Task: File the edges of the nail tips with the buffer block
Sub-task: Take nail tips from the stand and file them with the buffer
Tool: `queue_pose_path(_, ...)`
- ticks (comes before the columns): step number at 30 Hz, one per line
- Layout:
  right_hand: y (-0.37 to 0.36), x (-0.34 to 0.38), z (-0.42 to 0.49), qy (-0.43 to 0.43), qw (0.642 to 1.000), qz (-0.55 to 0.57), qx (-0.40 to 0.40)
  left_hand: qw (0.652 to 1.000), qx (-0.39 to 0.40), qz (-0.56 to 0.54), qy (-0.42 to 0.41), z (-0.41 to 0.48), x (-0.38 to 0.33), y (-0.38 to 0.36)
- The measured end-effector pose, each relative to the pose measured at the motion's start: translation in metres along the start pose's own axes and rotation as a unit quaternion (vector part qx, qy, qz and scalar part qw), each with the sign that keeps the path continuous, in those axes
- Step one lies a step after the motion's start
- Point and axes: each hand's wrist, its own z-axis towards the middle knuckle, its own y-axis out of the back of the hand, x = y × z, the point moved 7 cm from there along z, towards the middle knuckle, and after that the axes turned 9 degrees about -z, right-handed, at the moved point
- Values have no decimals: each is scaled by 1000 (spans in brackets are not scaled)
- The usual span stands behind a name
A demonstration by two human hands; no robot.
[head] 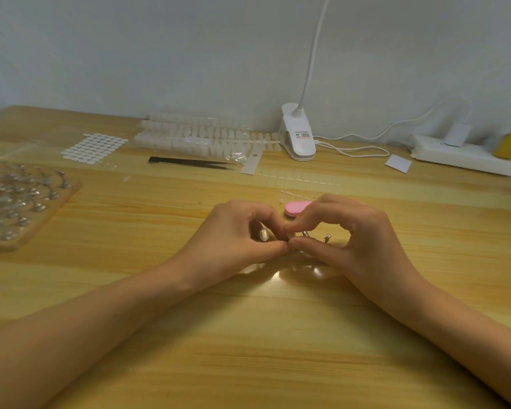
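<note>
Between both wrists, pinching a nail tip (291,236) with curled left hand (236,231) and right hand (347,231). Just beyond the right hand, with pink buffer block (296,207) lying lengthwise left-right.

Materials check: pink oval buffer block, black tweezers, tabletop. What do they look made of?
Pink oval buffer block: likely foam with a fine abrasive face. It looks soft, matte pink with a rounded end, and is partly hidden.
Black pointed tweezers: probably coated metal. They are thin and matte, but the coating is a guess.
Light wooden table: wood or wood-look laminate with a glossy finish. Grain lines and lamp glare show.
</note>
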Motion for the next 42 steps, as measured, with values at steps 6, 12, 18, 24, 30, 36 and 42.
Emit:
queue_pose_path(6,1,1,-2,-17,1000,-17,3,1000,7,10,-11,0,-2,0)
queue_pose_path(12,-8,-19,-7,-85,989,81,92,999,17,30,-33,-1,-6,0)
queue_pose_path(18,-10,-19,-7,-88,988,75,105,999,7,27,-31,-2,-5,3)
queue_pose_path(24,-12,-21,-8,-84,985,96,115,999,14,28,-29,-2,-3,5)
queue_pose_path(30,20,-43,8,-132,989,70,-3,998,58,12,8,1,1,5)
queue_pose_path(36,5,-81,23,-165,969,-113,143,990,25,-110,82,14,4,19)
queue_pose_path(42,-2,-88,35,-178,971,-94,130,996,-16,-48,79,24,21,37)
